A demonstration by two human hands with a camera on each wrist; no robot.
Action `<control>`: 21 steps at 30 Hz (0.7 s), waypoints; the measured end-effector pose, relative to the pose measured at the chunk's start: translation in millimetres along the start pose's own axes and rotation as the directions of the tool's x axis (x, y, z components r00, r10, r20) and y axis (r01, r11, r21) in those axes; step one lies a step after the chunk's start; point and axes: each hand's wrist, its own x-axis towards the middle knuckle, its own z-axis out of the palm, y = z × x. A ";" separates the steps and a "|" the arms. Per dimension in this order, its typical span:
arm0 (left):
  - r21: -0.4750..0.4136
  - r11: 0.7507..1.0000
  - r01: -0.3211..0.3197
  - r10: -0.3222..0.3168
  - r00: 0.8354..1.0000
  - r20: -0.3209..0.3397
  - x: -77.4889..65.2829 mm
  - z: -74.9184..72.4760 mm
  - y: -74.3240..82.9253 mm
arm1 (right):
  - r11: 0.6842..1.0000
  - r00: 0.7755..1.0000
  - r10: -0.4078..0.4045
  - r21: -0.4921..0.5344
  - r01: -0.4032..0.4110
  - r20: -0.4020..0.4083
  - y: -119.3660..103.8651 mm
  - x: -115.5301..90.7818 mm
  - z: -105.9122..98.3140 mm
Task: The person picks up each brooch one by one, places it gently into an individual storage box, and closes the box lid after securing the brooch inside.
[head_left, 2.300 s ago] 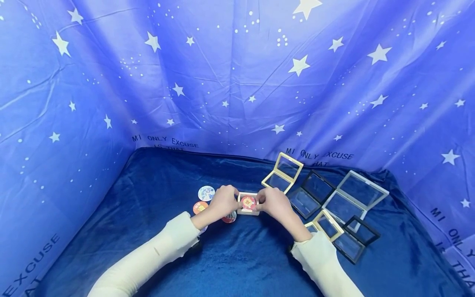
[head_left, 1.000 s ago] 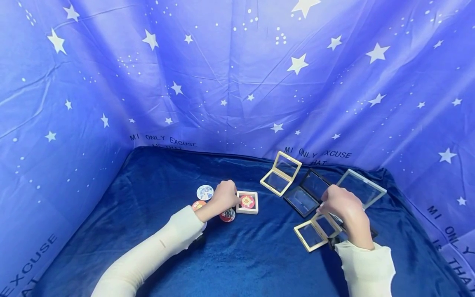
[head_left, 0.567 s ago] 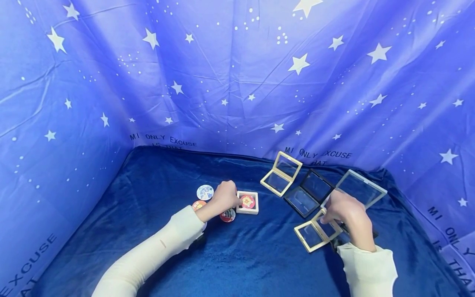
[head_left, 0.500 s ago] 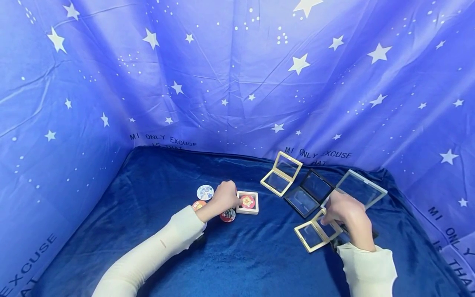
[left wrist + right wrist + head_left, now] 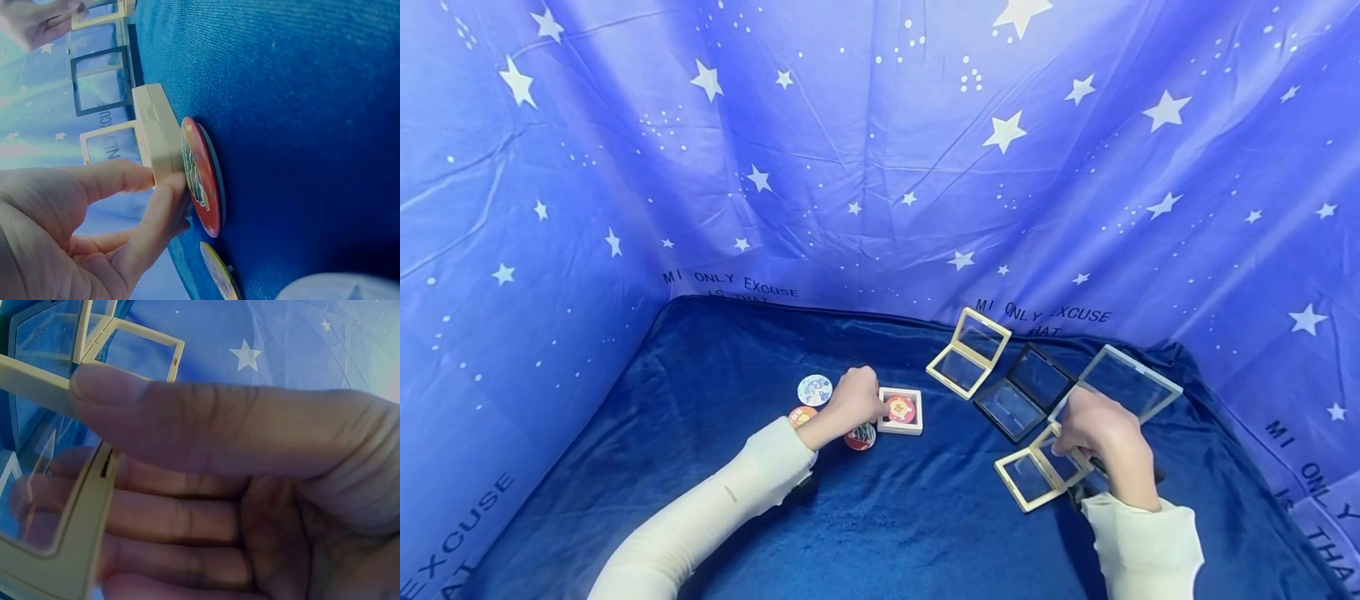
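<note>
On the blue-covered desk (image 5: pixel 850 533), the right hand (image 5: pixel 1103 433) pinches an unfolded cream case (image 5: pixel 1028 479) between thumb and fingers. Toward ten o'clock from that, the left hand (image 5: pixel 848 400) pinches a smaller closed case (image 5: pixel 900 430) holding a round red badge (image 5: pixel 902 409); a patterned badge (image 5: pixel 861 437) lies just beside, at eight o'clock.

On the near side of the white case (image 5: pixel 900 430), bare blue cloth (image 5: pixel 895 517) gave my left hand (image 5: pixel 850 400) passage; round badges (image 5: pixel 860 437) obstructed the case's left, open frames (image 5: pixel 1009 408) its far right.
</note>
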 end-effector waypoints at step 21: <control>0.016 1.000 -0.012 0.013 0.998 -0.059 1.8 -6.6 -5.7 | 0.998 0.998 -0.055 -0.006 0.055 -0.035 -4.8 -0.8 0.7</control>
